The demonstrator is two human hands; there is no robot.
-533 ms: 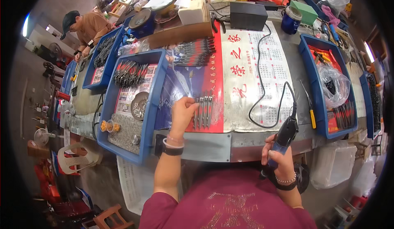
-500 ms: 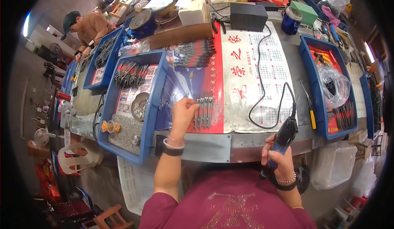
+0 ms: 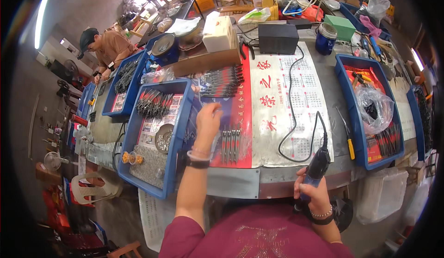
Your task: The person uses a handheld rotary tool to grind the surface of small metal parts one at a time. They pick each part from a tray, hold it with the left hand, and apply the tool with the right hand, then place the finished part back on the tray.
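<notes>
In my right hand [image 3: 315,194] is a corded black-and-blue electric screwdriver [image 3: 319,163], gripped round its body and held over the table's front edge. My left hand [image 3: 208,123] is above the dark blue part of the printed sheet, its fingers bent with a gap at the thumb; nothing shows between them. Just right of it lies a short row of slim black-and-red pieces [image 3: 230,145], side by side on the sheet's red band. Beyond that hand is a larger pile of similar pieces [image 3: 223,81]. Their exact kind is too small to tell.
A blue tray [image 3: 172,165] at left holds more pieces, a dish of small metal parts and orange bits. Another blue tray [image 3: 349,105] stands at right, beside a yellow-handled screwdriver [image 3: 351,148]. A black box [image 3: 278,39] sits at the back. A co-worker [image 3: 111,50] works far left.
My left hand has left the short row, moving up and left toward the pile, and its pinch has loosened. My right hand keeps the electric screwdriver. The whole view has shifted slightly.
</notes>
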